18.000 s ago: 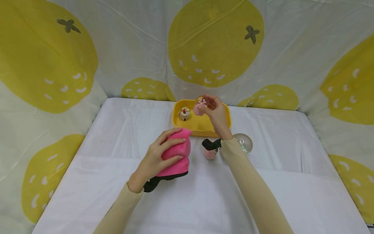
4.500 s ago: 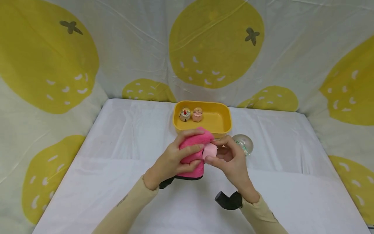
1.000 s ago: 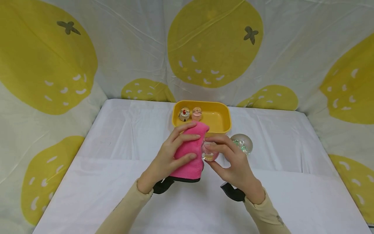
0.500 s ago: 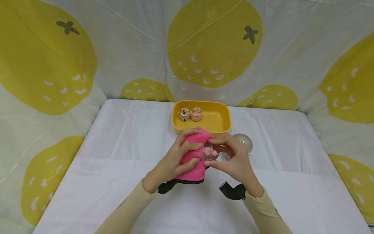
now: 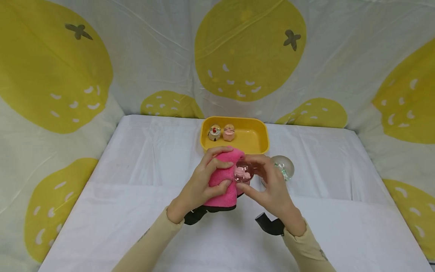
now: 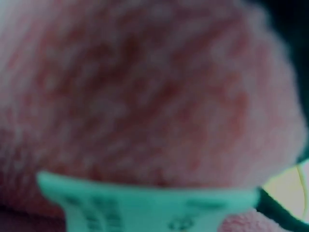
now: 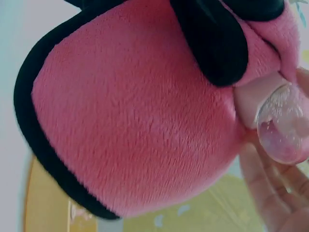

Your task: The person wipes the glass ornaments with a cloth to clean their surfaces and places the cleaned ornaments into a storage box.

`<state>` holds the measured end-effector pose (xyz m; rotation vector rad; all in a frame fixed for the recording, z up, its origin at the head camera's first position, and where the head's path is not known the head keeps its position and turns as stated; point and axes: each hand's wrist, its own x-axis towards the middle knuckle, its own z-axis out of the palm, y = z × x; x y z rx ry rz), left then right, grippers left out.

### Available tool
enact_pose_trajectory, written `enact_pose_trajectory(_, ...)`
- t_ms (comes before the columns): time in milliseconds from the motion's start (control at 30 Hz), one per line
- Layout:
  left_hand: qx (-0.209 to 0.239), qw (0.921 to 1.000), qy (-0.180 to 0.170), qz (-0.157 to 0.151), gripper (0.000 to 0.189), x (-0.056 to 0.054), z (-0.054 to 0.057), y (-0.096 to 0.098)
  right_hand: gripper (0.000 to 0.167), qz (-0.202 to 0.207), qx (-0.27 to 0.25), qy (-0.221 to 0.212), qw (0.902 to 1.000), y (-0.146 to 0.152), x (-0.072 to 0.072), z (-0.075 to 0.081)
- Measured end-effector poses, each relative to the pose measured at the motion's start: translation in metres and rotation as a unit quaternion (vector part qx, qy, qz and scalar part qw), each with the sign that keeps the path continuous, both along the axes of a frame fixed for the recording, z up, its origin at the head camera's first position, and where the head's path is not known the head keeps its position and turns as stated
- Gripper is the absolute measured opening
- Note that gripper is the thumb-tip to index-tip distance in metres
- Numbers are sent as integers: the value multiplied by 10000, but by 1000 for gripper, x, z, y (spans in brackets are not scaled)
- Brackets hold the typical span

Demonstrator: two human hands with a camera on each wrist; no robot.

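My left hand (image 5: pixel 198 183) grips a folded pink plush cloth (image 5: pixel 222 200) with a black edge. The fingers of my right hand (image 5: pixel 275 187) hold a small snow globe (image 5: pixel 244 173) by its clear dome, with pale pink shapes inside. In the right wrist view, the globe's pink base (image 7: pixel 253 99) is tucked against the cloth (image 7: pixel 130 111), and its dome points away from it. Blurred cloth (image 6: pixel 145 96) fills the left wrist view, with a pale green printed tag (image 6: pixel 149 205) below. My left fingertips press the cloth near the globe.
Behind the hands, a yellow tray (image 5: pixel 253 139) holds two small globes: one with a red figure (image 5: pixel 214 133), one with a pink base (image 5: pixel 229 133). A larger clear globe (image 5: pixel 284 166) stands right of the tray, partly behind my right hand. White cloth (image 5: pixel 136 166) covers the table.
Earlier, my right hand set the pink-based globe in the tray, then took up the present one. Over the last second this globe has turned within the cloth, and both hands have shifted slightly.
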<state>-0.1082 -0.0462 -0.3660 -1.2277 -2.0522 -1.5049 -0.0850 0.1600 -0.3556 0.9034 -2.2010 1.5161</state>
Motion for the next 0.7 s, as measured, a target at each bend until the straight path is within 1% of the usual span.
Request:
enact_pose_trajectory(67, -2, 10000, 13, -57, 35, -1, 1, 0, 59, 86, -125, 318, 9994, 2, -2, -1)
enact_pose_trajectory(133, -39, 9998, 48, -164, 36, -1, 2, 0, 57, 25, -254, 561, 9981, 2, -3, -3)
enact_pose_trajectory(167, -70, 9997, 96, -214, 37, -2, 2, 0, 57, -50, -332, 598, 9976, 2, -3, -3)
enact_pose_trajectory(200, -105, 9995, 157, -265, 38, -2, 3, 0, 56, -134, -433, 533, 9976, 2, -2, -4)
enact_pose_trajectory(267, -238, 9988, 272, -342, 39, -2, 3, 0, 51, -295, -638, 211, 9973, 1, -1, -4)
enact_pose_trajectory(333, -393, 9977, 407, -361, 38, -2, 4, 0, 38, -382, -880, -394, 9946, -1, 1, -4)
enact_pose_trajectory(400, -475, 9971, 488, -337, 36, -2, 3, 0, 26, -396, -1070, -1000, 9884, -3, 3, -2)
enact_pose_trajectory(433, -483, 9971, 494, -314, 35, -2, 3, 0, 22, -407, -1084, -1195, 9861, -3, 4, -1)
enact_pose_trajectory(500, -399, 9980, 413, -272, 34, -1, 3, 0, 23, -441, -901, -1320, 9862, -3, 5, 1)
enact_pose_trajectory(533, -321, 9987, 339, -221, 34, -1, 3, 0, 28, -427, -720, -1236, 9888, -3, 4, 0)
enact_pose_trajectory(567, -223, 9993, 247, -178, 34, -2, 3, -1, 34, -378, -517, -1061, 9923, -3, 4, 1)
enact_pose_trajectory(633, -47, 9999, 37, -112, 33, -4, 3, -2, 48, -249, -153, -561, 9980, -2, 2, 0)
enact_pose_trajectory(700, 58, 9998, -132, -102, 32, -5, 4, -4, 57, -49, 36, 7, 10000, 0, -1, 0)
